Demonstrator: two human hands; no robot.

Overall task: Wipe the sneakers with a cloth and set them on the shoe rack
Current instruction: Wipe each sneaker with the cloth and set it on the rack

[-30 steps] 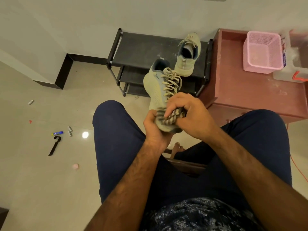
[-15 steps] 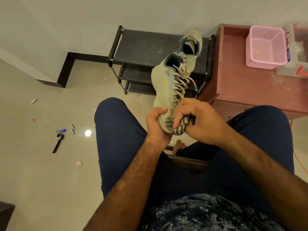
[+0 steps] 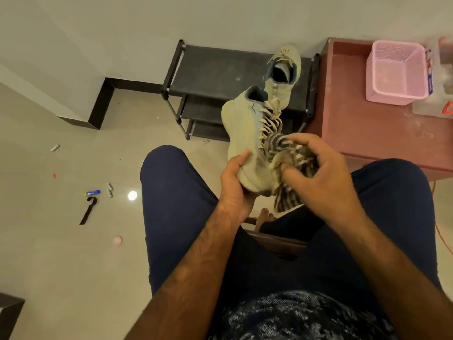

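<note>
Your right hand (image 3: 318,173), fingers bunched round the cloth (image 3: 289,153), has slid from toe to laces; your left hand (image 3: 235,185) grips the sneaker (image 3: 242,126) at centre. Wiping looks nearly done, and its mate (image 3: 284,69) waits on the shoe rack (image 3: 215,69), twelve o'clock.

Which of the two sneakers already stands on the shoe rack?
The far sneaker, on the rack's top shelf; the left hand holds the other sneaker.

Navy trousers (image 3: 176,217); dark speckled top (image 3: 301,317), perhaps printed; forearms (image 3: 196,266) bare.
</note>
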